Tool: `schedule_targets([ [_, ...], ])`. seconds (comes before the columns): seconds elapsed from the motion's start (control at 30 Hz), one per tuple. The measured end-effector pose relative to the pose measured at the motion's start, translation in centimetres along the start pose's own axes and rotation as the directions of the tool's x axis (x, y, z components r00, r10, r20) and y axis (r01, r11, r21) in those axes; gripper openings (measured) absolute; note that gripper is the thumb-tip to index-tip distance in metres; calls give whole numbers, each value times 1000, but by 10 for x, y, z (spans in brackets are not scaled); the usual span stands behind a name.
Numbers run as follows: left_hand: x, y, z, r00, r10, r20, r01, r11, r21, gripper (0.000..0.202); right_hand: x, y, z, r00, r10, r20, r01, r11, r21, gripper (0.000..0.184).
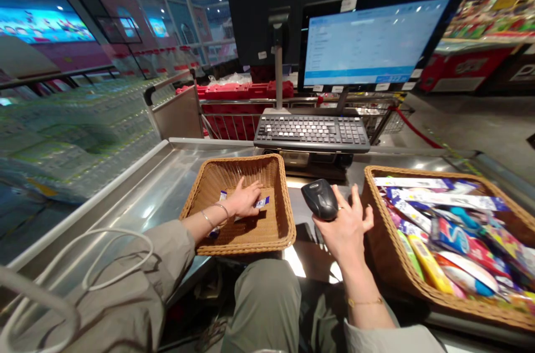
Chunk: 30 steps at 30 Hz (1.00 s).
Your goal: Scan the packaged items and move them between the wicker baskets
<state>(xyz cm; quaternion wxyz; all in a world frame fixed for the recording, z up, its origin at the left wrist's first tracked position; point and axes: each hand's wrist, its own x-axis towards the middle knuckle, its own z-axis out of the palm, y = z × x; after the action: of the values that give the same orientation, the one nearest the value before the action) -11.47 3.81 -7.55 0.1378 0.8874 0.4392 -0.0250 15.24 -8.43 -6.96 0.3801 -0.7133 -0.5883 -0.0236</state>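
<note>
My left hand (246,199) reaches down into a brown wicker basket (288,230). Its fingers are spread over the bottom, and they touch or nearly touch a small blue-and-white packet (262,202). Another small packet (223,195) lies behind the hand, and more are partly hidden beneath the wrist. A black handheld barcode scanner (320,199) is in my right hand (345,222), its rounded head tilted toward the left basket. The thumb side supports the scanner while some fingers stick out loosely; its handle is hidden by the hand.
On the right stands a second wicker basket (370,214) full of colourful packaged goods (463,241). A keyboard (311,129) and a lit monitor (368,41) are beyond the metal counter (167,191). A pale cable (121,230) loops over my left sleeve. Shopping carts (234,122) stand behind.
</note>
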Motion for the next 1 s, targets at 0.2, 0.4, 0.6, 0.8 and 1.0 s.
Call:
schedule_targets([
  [0.2, 7, -15, -12, 989, -130, -77, 91, 919, -383, 26, 0, 0, 0, 1000, 26, 2, -26, 999, 23, 37],
  [0.4, 11, -25, -5, 981, -176, -88, 72, 740, -669, 25, 0, 0, -1, 1000, 27, -2, -27, 999, 38, 35],
  [0.6, 7, -28, 3, 977, -208, -50, 85, 590, -803, 33, -1, 1, 0, 1000, 18, -12, -18, 999, 29, 37],
  [0.8, 6, -34, 0, 981, -192, 23, 131, 572, -810, 32, 0, 1, -1, 1000, 23, -10, -23, 999, 27, 38],
  [1.0, 9, -42, 2, 977, -139, 162, 213, 701, -680, 34, 0, 1, 0, 1000, 25, -7, -24, 999, 23, 36],
])
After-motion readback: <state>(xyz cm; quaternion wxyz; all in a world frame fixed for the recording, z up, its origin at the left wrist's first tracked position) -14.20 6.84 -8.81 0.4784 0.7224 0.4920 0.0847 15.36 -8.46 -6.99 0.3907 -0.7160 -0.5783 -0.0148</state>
